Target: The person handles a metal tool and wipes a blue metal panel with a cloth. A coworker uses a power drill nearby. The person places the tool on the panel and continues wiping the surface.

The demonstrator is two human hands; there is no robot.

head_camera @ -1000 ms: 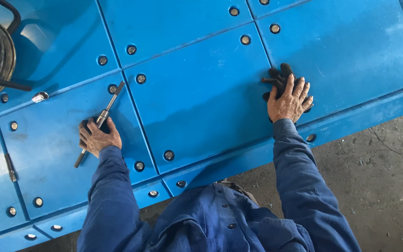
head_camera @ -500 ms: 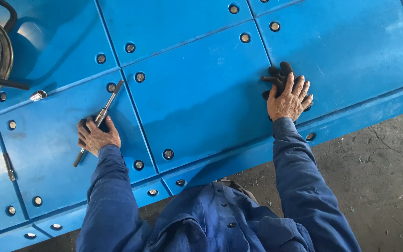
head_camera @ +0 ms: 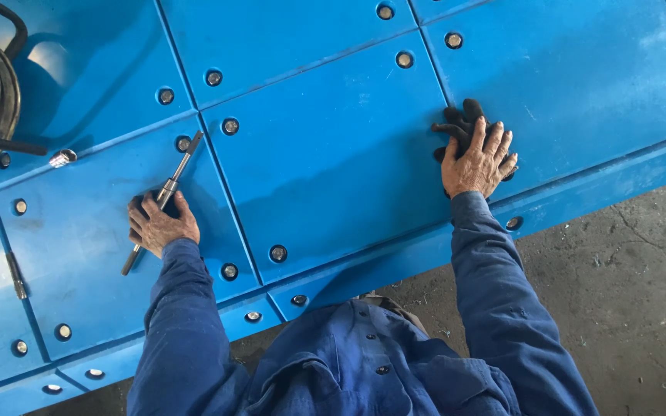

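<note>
My left hand (head_camera: 162, 223) is closed round the mid-shaft of the ratchet wrench (head_camera: 165, 198), stiff, probably slick steel, its head at a bolt (head_camera: 184, 143) near the blue panel's (head_camera: 325, 154) corner, while my right hand (head_camera: 475, 163) rests flat on a soft black glove (head_camera: 459, 125).

A slim metal ratchet wrench (head_camera: 165, 194) lies slanted on the blue panel; a black glove (head_camera: 460, 127) lies flat, well apart.
</note>
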